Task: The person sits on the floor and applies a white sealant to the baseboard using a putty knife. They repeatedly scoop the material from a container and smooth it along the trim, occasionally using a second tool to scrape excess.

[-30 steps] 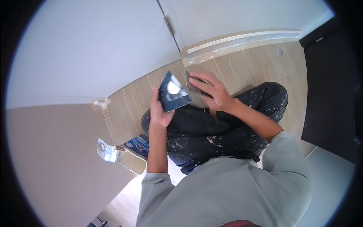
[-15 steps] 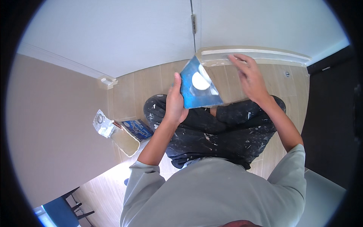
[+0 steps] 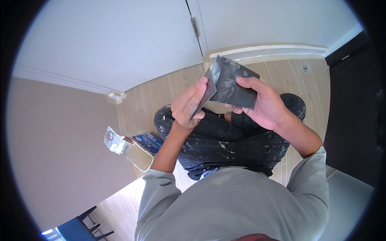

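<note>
I sit on a wood-look floor in dark, paint-spattered trousers [image 3: 225,144]. My right hand [image 3: 267,108] grips a dark rectangular flat blade [image 3: 233,82] smeared with whitish streaks, held up in front of me. My left hand [image 3: 187,106] holds a second thin dark blade [image 3: 204,96], seen nearly edge-on. Its edge lies against the left side of the first blade. Both hands are raised above my knees, close together.
A blue packet [image 3: 148,141] with a crumpled silvery top [image 3: 113,138] and a beige tub lie on the floor to my left. A white door with a hinge [image 3: 195,22] and a pale baseboard [image 3: 265,50] stand ahead. A dark panel [image 3: 350,100] is on the right.
The blade with a white blob was in my left hand alone. Now my right hand holds the wide blade and my left holds a thin one against it. The blob no longer shows.
</note>
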The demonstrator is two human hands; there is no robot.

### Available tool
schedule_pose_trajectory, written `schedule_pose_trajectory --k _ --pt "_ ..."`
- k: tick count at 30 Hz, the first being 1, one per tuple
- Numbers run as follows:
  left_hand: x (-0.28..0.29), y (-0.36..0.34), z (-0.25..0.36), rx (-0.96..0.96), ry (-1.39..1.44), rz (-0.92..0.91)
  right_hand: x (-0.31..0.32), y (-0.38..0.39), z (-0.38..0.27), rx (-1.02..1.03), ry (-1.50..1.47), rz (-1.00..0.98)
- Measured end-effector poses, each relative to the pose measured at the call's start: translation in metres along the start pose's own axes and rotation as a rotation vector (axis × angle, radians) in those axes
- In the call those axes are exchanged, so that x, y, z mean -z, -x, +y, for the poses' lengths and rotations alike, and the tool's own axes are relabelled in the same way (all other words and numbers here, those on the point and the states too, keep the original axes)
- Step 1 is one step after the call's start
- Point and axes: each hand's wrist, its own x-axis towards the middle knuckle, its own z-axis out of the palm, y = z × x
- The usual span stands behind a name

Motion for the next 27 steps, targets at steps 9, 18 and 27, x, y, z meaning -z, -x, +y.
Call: schedule_pose_trajectory --k 9,18,27 --pt "0.0 0.049 -0.032 0.307 -0.064 -0.163 0.066 -0.04 0.026 0.055 -0.255 0.122" --pt "0.096 0.117 -0.082 1.338 1.82 0.747 0.242 -0.192 0.107 0.718 -0.089 0.76" --pt "0.087 0.1 -0.088 1.337 1.728 0.868 0.345 -0.242 0.114 0.765 0.655 1.387"
